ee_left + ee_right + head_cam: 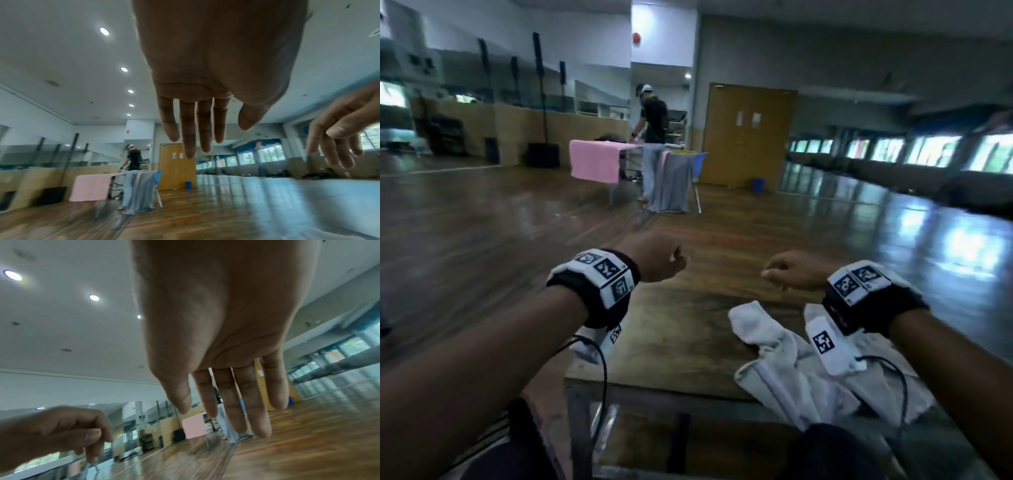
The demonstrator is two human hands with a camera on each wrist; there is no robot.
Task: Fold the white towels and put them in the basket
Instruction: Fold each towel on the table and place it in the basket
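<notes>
Above the far part of the wooden counter (688, 329), the left hand (654, 257) and right hand (796, 270) hover side by side, each grip empty with fingers loose and hanging down. The crumpled white towels (784, 363) lie on the counter's right side, beneath the right wrist. Well beyond the counter, a person (654, 137) stands at a table draped with a pink cloth (594, 161).

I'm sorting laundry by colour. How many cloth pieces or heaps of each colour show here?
White crumpled towel heap on the wooden table: 1
Pink draped cloth across the room: 1
Grey hanging cloth across the room: 1
Total: 3
</notes>
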